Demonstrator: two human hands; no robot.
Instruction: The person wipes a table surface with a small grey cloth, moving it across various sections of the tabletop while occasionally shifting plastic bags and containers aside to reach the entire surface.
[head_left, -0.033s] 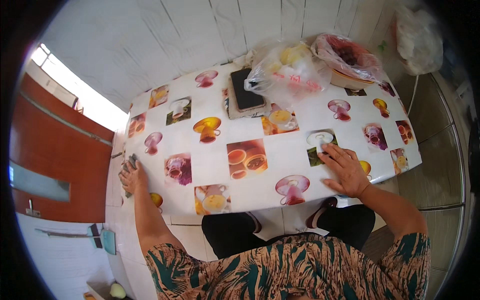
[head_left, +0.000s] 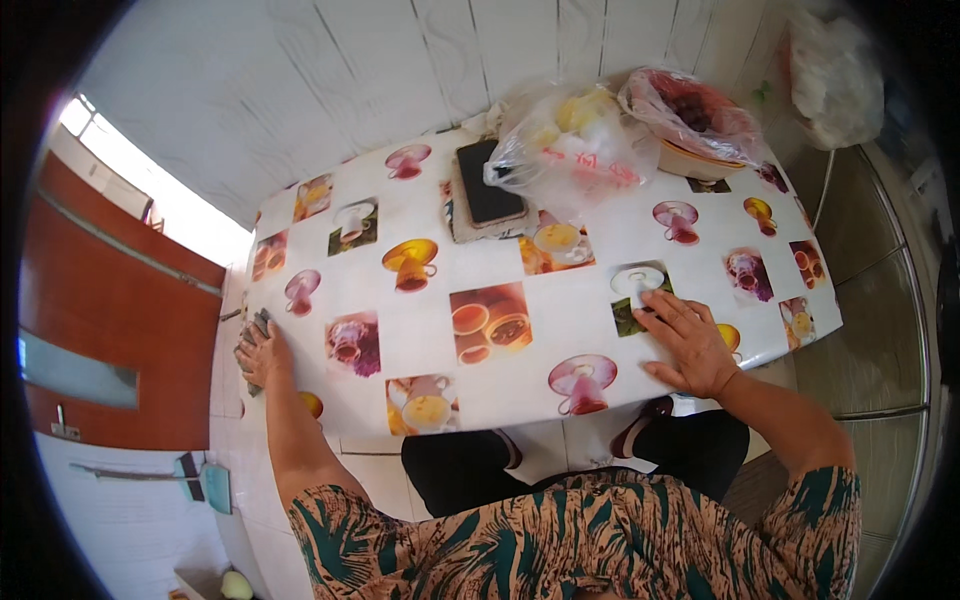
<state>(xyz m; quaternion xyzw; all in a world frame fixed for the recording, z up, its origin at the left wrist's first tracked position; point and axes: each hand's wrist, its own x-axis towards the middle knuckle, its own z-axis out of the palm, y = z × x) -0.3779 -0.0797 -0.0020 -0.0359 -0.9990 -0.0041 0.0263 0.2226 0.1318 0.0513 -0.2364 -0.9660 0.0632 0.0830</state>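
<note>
At the table's left edge my left hand (head_left: 264, 355) presses on a grey cloth (head_left: 246, 378), its fingers over it; much of the cloth is hidden under the palm. My right hand (head_left: 695, 345) lies flat near the front right of the table, fingers stretched out and nothing held. Beneath it is a white plastic tablecloth (head_left: 480, 260) printed with cups and saucers. The right fingertips rest on a printed white cup and saucer.
Toward the back lies a black phone (head_left: 490, 185) on a pale folded pad (head_left: 462, 222). Beside it sit a clear plastic bag (head_left: 570, 140) with yellowish contents and a lined basket (head_left: 700, 158) of dark, round items. A reddish-brown door (head_left: 120, 310) stands left.
</note>
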